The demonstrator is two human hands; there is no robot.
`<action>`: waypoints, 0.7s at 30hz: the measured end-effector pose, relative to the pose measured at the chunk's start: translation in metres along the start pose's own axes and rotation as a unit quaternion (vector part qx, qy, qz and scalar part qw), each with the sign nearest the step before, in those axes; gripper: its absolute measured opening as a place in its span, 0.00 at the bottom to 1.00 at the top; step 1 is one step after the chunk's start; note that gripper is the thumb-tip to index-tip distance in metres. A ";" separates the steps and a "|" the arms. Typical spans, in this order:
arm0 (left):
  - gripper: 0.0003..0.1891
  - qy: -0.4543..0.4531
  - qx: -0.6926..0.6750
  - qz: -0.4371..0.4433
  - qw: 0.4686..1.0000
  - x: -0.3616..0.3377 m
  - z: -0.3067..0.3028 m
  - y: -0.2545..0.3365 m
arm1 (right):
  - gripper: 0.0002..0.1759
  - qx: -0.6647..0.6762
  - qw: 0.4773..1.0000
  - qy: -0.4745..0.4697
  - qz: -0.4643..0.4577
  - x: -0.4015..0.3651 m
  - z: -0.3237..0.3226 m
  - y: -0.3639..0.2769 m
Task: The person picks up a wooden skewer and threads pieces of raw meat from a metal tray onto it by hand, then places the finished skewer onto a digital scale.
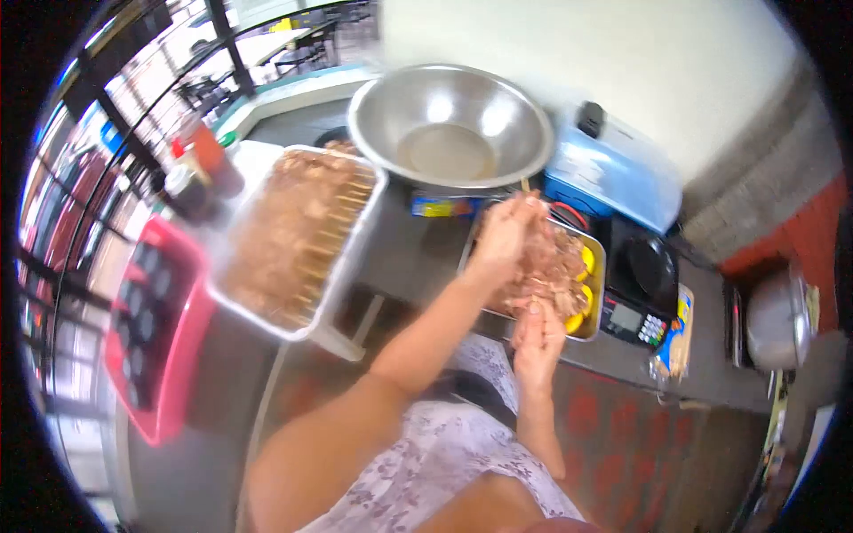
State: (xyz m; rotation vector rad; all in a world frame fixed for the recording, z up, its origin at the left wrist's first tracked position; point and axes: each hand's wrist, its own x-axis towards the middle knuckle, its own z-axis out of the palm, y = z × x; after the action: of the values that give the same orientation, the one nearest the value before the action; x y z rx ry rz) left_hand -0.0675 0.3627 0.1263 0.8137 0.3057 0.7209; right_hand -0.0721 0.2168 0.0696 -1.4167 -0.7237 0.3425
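My left hand [508,233] is over a metal tray of raw meat pieces and yellow slices [593,258], gripping a wooden skewer [525,186] whose tip sticks up past my fingers. My right hand [538,338] is at the tray's near edge, fingers pinched on a piece of meat [544,298] at the skewer's lower end. A larger metal tray [355,258] to the left holds several finished meat skewers laid in rows.
A big empty steel bowl [450,124] stands behind the trays. A blue-and-white box [613,173] and a black scale with keypad [641,293] sit to the right, a steel pot [777,320] farther right. A red crate [164,329] and bottles [200,169] are at left.
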 end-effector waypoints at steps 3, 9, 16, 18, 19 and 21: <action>0.08 0.022 0.040 -0.017 0.999 -0.002 0.002 0.002 | 0.15 0.003 0.999 0.015 0.048 -0.001 -0.001 -0.002; 0.10 0.038 -0.032 0.003 0.999 0.014 0.001 -0.021 | 0.16 0.091 0.994 -0.004 0.064 0.001 0.008 -0.008; 0.10 0.035 -0.006 0.001 0.999 0.005 0.009 -0.016 | 0.14 0.001 1.000 0.023 0.005 -0.002 0.004 -0.001; 0.12 -0.027 -0.001 -0.061 0.998 0.002 0.010 -0.007 | 0.14 0.072 0.995 0.025 0.061 -0.003 0.000 -0.002; 0.15 -0.051 0.018 -0.052 0.997 -0.002 0.014 -0.003 | 0.14 0.065 0.995 0.038 0.058 -0.002 -0.001 -0.003; 0.16 -0.079 -0.029 -0.082 0.993 -0.006 0.019 0.003 | 0.14 0.107 0.991 0.036 0.067 -0.002 -0.001 -0.005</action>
State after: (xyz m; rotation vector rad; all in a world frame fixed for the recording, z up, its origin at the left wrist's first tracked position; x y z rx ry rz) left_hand -0.0634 0.3497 0.1404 0.7757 0.2044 0.5058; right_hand -0.0737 0.2144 0.0740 -1.2688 -0.5182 0.4572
